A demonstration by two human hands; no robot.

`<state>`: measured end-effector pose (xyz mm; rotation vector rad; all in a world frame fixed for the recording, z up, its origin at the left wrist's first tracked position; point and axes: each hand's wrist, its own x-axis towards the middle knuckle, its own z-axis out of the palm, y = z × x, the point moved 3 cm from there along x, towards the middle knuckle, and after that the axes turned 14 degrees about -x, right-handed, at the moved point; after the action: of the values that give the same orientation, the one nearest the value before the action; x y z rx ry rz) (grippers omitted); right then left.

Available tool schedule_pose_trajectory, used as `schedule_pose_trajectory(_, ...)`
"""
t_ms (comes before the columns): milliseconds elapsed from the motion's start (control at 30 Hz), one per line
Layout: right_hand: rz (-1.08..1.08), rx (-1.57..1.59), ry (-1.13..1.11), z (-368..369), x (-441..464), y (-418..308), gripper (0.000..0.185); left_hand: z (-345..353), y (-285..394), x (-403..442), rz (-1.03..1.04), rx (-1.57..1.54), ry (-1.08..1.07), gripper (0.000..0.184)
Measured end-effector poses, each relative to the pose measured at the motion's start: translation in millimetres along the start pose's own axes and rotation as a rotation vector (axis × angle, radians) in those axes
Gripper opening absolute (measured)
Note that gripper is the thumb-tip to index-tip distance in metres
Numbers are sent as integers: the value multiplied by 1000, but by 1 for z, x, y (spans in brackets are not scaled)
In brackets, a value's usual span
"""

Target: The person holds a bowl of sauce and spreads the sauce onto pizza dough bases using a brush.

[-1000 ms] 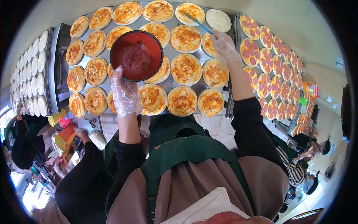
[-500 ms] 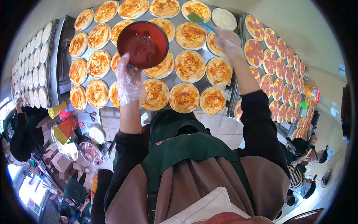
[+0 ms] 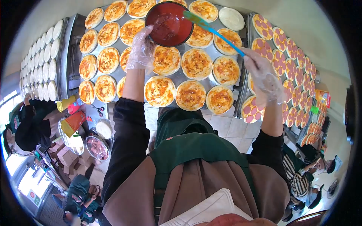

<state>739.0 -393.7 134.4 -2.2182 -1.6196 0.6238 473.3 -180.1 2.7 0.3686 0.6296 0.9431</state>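
My left hand, in a clear plastic glove, grips the near-left rim of a red bowl with a black edge, held above the tray. Red sauce coats the bowl's inside. In my gloved right hand is a blue-handled spatula; its green, sauce-smeared head is at the bowl's right rim. Under both lies a metal tray with rows of sauced dough rounds. One plain white round sits at the tray's far right corner.
Right of the tray, a rack holds rounds topped with pink slices. Plain white rounds fill another rack at left. Lower left are a yellow-red container, a bowl of pink pieces and co-workers. More people are at lower right.
The spatula has moved off the far rounds to the bowl's right rim, and my right hand has come nearer to me. My left hand and the bowl have shifted right and away.
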Motion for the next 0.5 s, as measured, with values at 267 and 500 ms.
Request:
schedule_pose_trajectory(267,-92,-335,146,6,7,-32,25,44,-8,-26,-103,142,-56,54)
schedule_pose_trajectory(500,-540,-626,330,-7,-12,-17,23,63,-5,-30,-123,306,-78,48)
